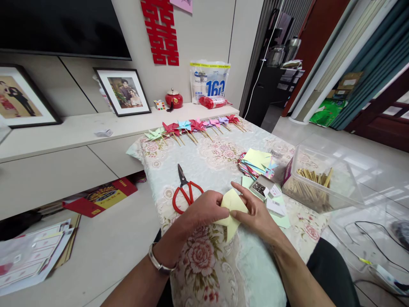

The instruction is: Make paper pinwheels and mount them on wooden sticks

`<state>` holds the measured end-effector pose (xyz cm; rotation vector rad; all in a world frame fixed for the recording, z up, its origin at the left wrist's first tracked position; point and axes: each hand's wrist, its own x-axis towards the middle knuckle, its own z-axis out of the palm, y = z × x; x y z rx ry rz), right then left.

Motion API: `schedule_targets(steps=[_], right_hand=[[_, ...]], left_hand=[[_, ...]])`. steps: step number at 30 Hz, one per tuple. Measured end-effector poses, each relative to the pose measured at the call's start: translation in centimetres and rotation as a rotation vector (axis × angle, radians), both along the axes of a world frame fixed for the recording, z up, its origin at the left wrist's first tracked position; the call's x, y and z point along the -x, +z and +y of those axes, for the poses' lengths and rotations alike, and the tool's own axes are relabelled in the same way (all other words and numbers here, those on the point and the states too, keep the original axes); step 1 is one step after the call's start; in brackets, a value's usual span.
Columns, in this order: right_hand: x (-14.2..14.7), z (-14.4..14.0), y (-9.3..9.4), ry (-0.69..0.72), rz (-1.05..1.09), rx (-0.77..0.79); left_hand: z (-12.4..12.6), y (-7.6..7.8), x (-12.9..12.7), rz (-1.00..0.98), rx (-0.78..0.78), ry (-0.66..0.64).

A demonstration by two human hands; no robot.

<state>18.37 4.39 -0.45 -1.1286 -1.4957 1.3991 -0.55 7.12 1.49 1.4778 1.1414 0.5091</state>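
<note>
Between my two hands is a pale yellow paper pinwheel, its blades folded toward the middle. My left hand grips its left side, thumb pressed near the centre. From the right, my right hand holds the other side, with its thumb on the paper and its index finger stretched up behind. Red-handled scissors lie just beyond my left hand, blades pointing away. Past my right hand sit a small open box of metal pins and a stack of coloured paper.
A row of finished pinwheels on sticks lies along the table's far edge. At the right stands a clear plastic bin holding wooden sticks. Beyond the flowered tablecloth runs a white cabinet with framed photos.
</note>
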Motion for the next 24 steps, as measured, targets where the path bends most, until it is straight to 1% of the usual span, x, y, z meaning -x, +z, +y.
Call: schedule_targets(steps=[3,7,10,15,18,20,22,24], right_hand=[[0.07,0.0,-0.47,-0.031,-0.076,-0.064],[-0.11,0.08,-0.94,-0.057,-0.167,-0.142],[-0.09,0.15,-0.95,-0.059,-0.236,-0.172],[0.19,0.1,-0.76,-0.077,-0.293,-0.19],[0.18,0.06,-0.87,-0.097,-0.262,-0.181],[0.08,0.11,-0.95,-0.113,-0.201,-0.146],[-0.04,0.22,-0.94,-0.128,-0.097,-0.089],[-0.14,0.36,-0.85,-0.151,0.027,-0.029]], left_hand=[[-0.07,0.0,-0.21,0.03,-0.021,0.032],[0.04,0.0,-0.46,0.078,-0.035,0.033],[0.04,0.08,-0.56,0.095,-0.056,0.043],[0.06,-0.06,-0.62,0.108,-0.076,0.007],[0.29,-0.42,-0.61,0.103,-0.094,-0.012],[0.47,-0.57,-0.46,0.062,-0.069,-0.009],[0.55,-0.47,-0.17,-0.037,0.01,0.005],[0.39,-0.14,0.17,-0.179,0.112,0.036]])
